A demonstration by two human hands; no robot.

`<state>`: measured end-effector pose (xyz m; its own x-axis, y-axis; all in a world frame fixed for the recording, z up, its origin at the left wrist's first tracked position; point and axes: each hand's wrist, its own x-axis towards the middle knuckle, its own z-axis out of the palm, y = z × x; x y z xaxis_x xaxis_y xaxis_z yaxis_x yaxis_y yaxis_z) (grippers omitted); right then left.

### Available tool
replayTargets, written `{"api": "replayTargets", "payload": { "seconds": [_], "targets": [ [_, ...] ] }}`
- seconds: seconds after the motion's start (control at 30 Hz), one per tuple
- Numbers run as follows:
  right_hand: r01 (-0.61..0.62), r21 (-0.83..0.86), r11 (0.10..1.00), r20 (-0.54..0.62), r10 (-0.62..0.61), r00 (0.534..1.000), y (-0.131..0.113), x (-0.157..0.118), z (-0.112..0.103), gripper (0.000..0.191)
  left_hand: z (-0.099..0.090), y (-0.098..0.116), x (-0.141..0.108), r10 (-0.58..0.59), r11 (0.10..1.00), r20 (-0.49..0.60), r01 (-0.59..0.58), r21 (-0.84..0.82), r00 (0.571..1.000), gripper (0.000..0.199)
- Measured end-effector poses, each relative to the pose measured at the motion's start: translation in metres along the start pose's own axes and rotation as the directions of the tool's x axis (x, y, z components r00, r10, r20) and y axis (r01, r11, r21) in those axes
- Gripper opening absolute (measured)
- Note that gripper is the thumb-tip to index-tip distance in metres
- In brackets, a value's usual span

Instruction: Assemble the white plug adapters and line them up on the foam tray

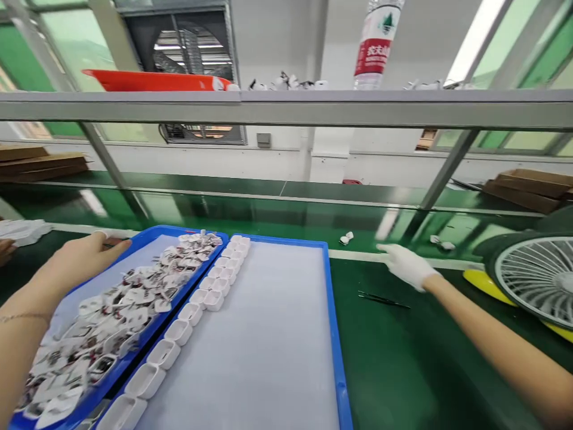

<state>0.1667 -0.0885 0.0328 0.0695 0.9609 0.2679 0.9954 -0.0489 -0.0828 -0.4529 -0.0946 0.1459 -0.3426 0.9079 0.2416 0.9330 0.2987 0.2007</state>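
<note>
My left hand (pixel 87 260) is bare, with a white cover on one fingertip. It is over the far left rim of a blue tray (pixel 168 228), its visible fingers stretched out; the others are hidden. Small white plastic parts with dark and red bits (pixel 129 304) are heaped in that tray. My right hand (pixel 408 266), in a white glove, reaches over the green bench, fingers extended and holding nothing visible. Black tweezers (pixel 384 300) lie below it, and a small white piece (pixel 346 238) lies to its left, apart from the fingertips.
A second blue tray (pixel 333 334) holds white open cases (pixel 163 354) along its left side. A fan (pixel 537 280) stands at right. Across the back runs a shelf (pixel 286 110) with a bottle (pixel 375 48) and an orange tray (pixel 156 81). Another person's hand (pixel 5 251) shows at far left.
</note>
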Motion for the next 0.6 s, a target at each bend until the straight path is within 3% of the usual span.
{"api": "replayTargets", "payload": {
  "seconds": [0.03, 0.1, 0.13, 0.2, 0.3, 0.37, 0.5, 0.6],
  "targets": [
    [0.009, 0.034, 0.999, 0.013, -0.009, 1.0, -0.001, 0.005, 0.004, 0.027, -0.003, 0.023, -0.015, 0.081, 0.991, 0.055, -0.087, 0.103, 0.995, 0.052],
    [0.061, 0.116, 0.991, 0.026, -0.065, 0.998, -0.012, 0.022, 0.012, 0.031, 0.002, 0.065, -0.057, 0.205, 0.968, 0.129, -0.221, 0.121, 0.97, 0.045],
    [0.097, 0.158, 0.983, 0.026, -0.102, 0.994, -0.021, 0.032, 0.016, 0.031, 0.009, 0.082, -0.081, 0.228, 0.965, 0.116, -0.24, 0.102, 0.967, 0.042],
    [0.167, 0.241, 0.956, 0.014, -0.175, 0.984, -0.04, 0.046, 0.022, 0.028, 0.031, 0.103, -0.124, 0.301, 0.942, 0.202, -0.323, 0.087, 0.932, 0.035],
    [0.223, 0.364, 0.904, -0.029, -0.229, 0.973, -0.056, 0.047, 0.023, 0.021, 0.069, 0.11, -0.167, 0.485, 0.861, 0.109, -0.495, 0.117, 0.868, 0.025],
    [0.225, 0.45, 0.864, -0.065, -0.219, 0.973, -0.052, 0.039, 0.021, 0.018, 0.085, 0.105, -0.182, 0.489, 0.859, 0.093, -0.497, 0.124, 0.867, 0.018],
    [0.128, 0.659, 0.741, -0.087, -0.094, 0.992, -0.021, 0.029, 0.012, 0.012, 0.092, 0.1, -0.192, 0.446, 0.888, 0.049, -0.448, 0.107, 0.894, 0.013],
    [0.044, 0.829, 0.557, -0.072, 0.029, 0.997, 0.01, 0.023, 0.0, 0.01, 0.088, 0.111, -0.19, 0.433, 0.901, -0.017, -0.432, 0.041, 0.901, 0.017]
  ]
}}
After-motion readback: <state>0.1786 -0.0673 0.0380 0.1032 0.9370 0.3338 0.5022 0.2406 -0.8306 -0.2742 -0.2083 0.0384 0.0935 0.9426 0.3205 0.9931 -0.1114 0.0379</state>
